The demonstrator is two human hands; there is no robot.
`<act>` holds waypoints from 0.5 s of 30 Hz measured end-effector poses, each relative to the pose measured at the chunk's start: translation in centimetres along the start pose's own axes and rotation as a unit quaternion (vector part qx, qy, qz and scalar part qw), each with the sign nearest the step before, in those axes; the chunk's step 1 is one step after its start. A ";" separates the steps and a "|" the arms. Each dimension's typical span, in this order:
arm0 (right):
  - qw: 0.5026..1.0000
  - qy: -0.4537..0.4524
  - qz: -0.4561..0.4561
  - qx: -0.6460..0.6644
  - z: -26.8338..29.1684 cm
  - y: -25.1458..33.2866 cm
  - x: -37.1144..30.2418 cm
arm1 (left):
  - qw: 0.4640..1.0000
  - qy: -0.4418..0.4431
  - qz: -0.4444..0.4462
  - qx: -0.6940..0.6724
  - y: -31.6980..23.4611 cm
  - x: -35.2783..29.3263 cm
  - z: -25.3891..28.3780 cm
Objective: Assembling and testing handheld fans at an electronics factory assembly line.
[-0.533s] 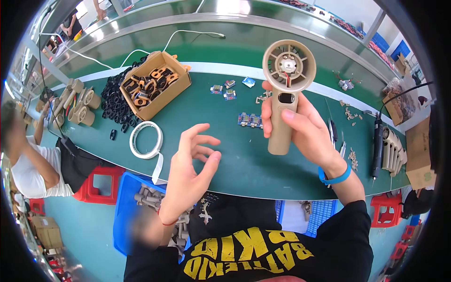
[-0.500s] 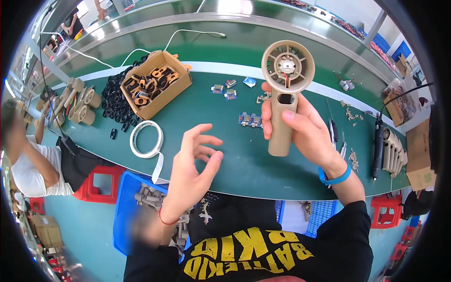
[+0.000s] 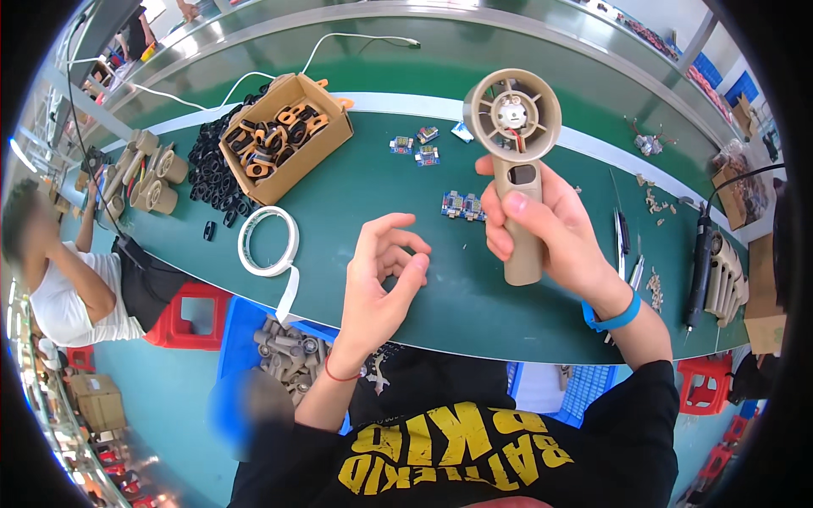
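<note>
My right hand (image 3: 563, 233) holds a beige handheld fan (image 3: 523, 254) upright by its handle above the green table (image 3: 406, 190). The fan's round, spoked head points up, with the motor and a red wire showing inside. A dark oval window sits high on the handle, just above my thumb. To the left, my left hand (image 3: 383, 284) hovers near the table's front edge, its fingers loosely curled, apart and empty. Blue circuit boards (image 3: 461, 206) lie just left of the fan, partly hidden by my right fingers. Farther back are several small boards (image 3: 428, 155).
A roll of white tape (image 3: 292, 241) lies left of my left hand. Beyond it stand a cardboard box (image 3: 301, 173) of orange-and-black parts and a black ring pile (image 3: 207, 169). At right are an electric screwdriver (image 3: 699, 271) and beige housings (image 3: 726, 279). A co-worker (image 3: 76, 296) sits at left.
The fan has tilted slightly in my right hand. My left hand has moved a little right, its fingers curling more. The whole view has shifted slightly.
</note>
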State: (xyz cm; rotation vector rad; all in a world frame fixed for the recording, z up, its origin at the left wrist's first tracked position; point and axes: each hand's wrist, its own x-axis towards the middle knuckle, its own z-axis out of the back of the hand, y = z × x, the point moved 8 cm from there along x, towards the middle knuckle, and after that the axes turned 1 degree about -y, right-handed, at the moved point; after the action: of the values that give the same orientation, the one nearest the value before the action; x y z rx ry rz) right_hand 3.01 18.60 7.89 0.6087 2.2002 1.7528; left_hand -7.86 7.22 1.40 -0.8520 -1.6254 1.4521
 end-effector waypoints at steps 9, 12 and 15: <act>0.991 0.013 -0.026 0.134 -0.7 -1.3 1.0 | 0.999 -0.007 0.000 -0.033 0.6 0.7 0.2; 0.966 -0.009 -0.100 0.239 -1.0 -2.1 0.9 | 1.000 -0.018 -0.007 -0.005 -0.5 -0.2 0.7; 0.954 -0.034 -0.133 0.265 -1.3 -2.5 0.8 | 1.000 -0.004 -0.003 -0.008 -0.1 -0.2 1.0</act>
State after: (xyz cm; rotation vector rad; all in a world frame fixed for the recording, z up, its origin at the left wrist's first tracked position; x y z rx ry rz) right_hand 1.33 17.43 5.83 0.4384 2.5679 0.9929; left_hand -8.66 6.59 1.40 -0.8515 -1.6461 1.4423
